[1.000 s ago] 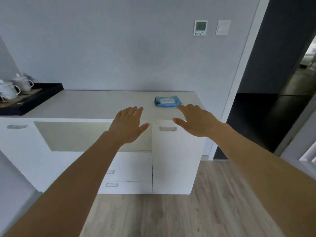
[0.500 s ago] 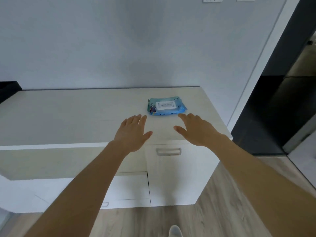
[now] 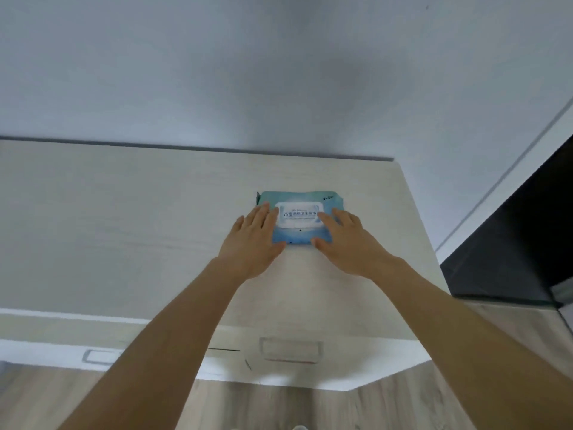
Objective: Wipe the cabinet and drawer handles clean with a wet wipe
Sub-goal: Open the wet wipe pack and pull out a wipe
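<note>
Both hands lie flat on the wet-wipe pack (image 3: 298,221), fingers straight and relaxed, neither grip curled round it. The left hand (image 3: 252,243) covers the pack's left end, its thumb stretched along the near edge; the right hand (image 3: 347,243) covers the right end, its thumb at the near right corner. Between the fingers the pack's white flap lid (image 3: 299,216) shows, printed with blue characters. The pack is a soft blue-green pouch, slightly crumpled, lying flat on the pale wood-grain worktop (image 3: 124,228) toward its right rear part, apart from the grey wall (image 3: 279,72). Both forearms reach over the front edge. Below that edge, two recessed handles show on the white cabinet front: one (image 3: 290,349) between the forearms, another (image 3: 99,356) to the left. Wood flooring (image 3: 279,405) lies beneath, and a dark doorway (image 3: 527,237) opens on the right.
</note>
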